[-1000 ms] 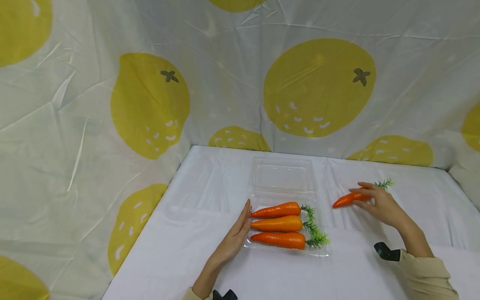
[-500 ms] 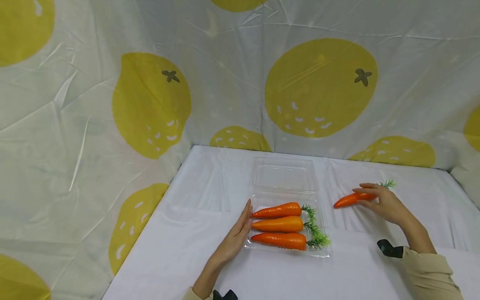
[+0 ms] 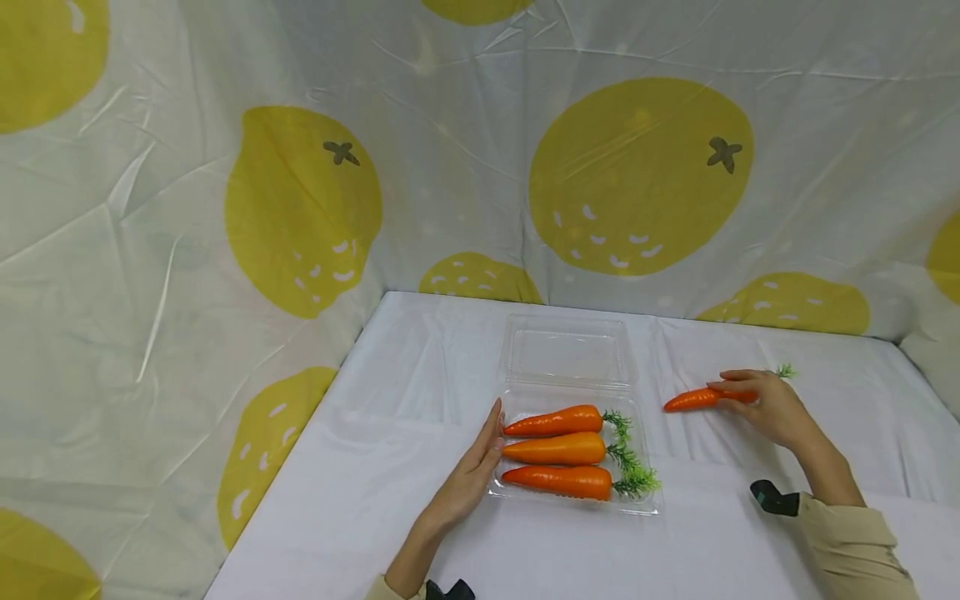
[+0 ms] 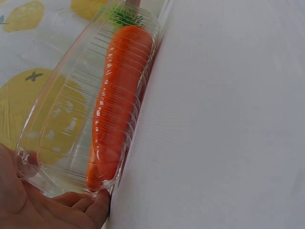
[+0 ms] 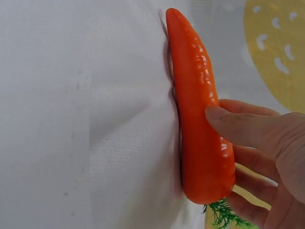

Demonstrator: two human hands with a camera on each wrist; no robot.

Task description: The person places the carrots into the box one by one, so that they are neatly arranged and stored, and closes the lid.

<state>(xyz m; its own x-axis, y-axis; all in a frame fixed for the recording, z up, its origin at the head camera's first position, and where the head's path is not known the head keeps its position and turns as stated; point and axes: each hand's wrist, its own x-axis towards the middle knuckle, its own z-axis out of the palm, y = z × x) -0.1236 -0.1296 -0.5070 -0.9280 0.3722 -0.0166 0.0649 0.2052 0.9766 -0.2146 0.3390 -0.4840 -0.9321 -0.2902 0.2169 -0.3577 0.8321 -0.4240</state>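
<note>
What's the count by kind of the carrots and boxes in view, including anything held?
Clear plastic box, lid open: 1
Carrots: 4 (3 in the box, 1 held in the right hand)
Total: 5

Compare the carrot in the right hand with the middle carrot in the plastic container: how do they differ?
Colour: the held carrot is a redder orange; the middle carrot is a lighter, yellower orange.
Place: the held carrot is gripped by the right hand, outside the clear plastic container; the middle carrot lies inside it.
Both taper to a point on the left in the head view and have feathery green tops.
</note>
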